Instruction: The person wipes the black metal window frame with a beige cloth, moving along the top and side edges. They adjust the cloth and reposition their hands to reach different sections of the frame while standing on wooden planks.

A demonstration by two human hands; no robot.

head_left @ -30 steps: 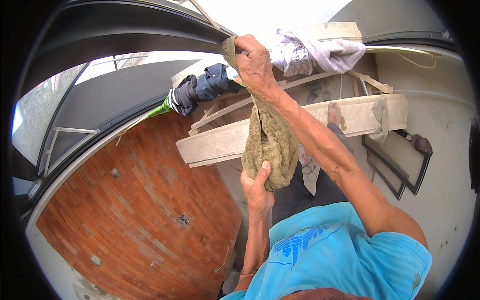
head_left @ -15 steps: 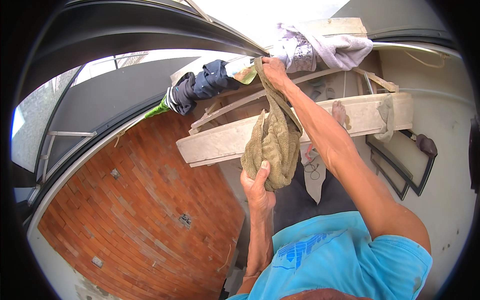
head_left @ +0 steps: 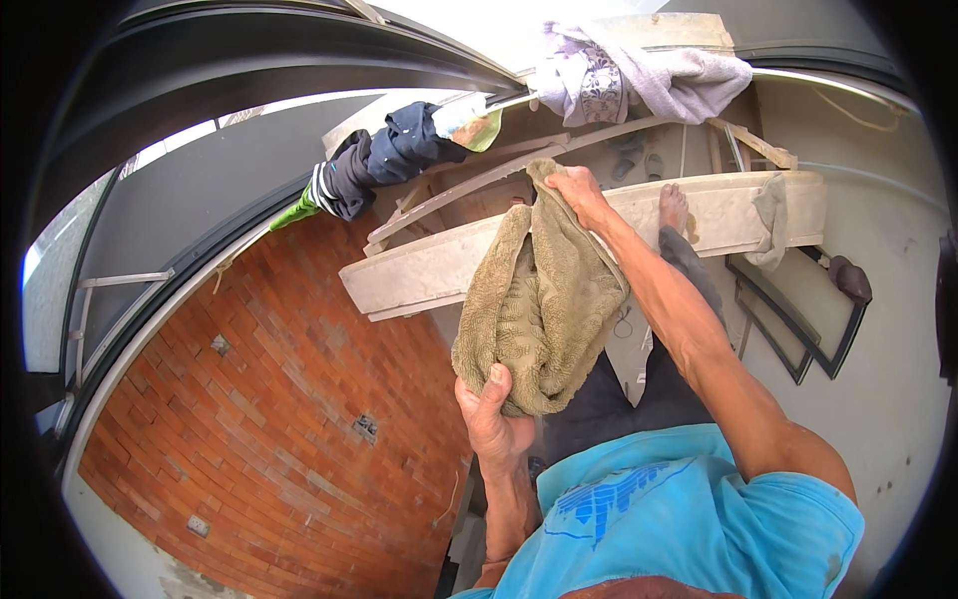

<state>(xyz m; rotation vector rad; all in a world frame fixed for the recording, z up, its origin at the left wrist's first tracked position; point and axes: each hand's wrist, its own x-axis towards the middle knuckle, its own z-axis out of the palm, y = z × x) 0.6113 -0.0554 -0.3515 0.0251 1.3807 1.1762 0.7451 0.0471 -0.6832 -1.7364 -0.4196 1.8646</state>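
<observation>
An olive-brown towel point(head_left: 539, 309) hangs bunched and loosely folded between my two hands, in front of my body. My left hand point(head_left: 494, 414) grips its lower left edge, thumb lying on top of the cloth. With my right hand point(head_left: 584, 195) I pinch its upper end, fingers closed on the fabric. Beyond the towel runs a rail carrying a lilac patterned towel point(head_left: 649, 80), a navy cloth point(head_left: 411, 145), a dark garment with striped trim point(head_left: 346, 178) and a green cloth point(head_left: 296, 210).
Below the rail lies a long pale wooden plank point(head_left: 419, 265), with my bare foot point(head_left: 674, 208) on it. A grey rag point(head_left: 770, 222) drapes over its right end. Black-edged frames point(head_left: 808, 319) lean at the right. A red brick wall point(head_left: 269, 399) fills the left.
My right hand has drawn the towel's upper end off the rail, toward me. The towel is spread wider now, and my left hand has moved slightly left and down.
</observation>
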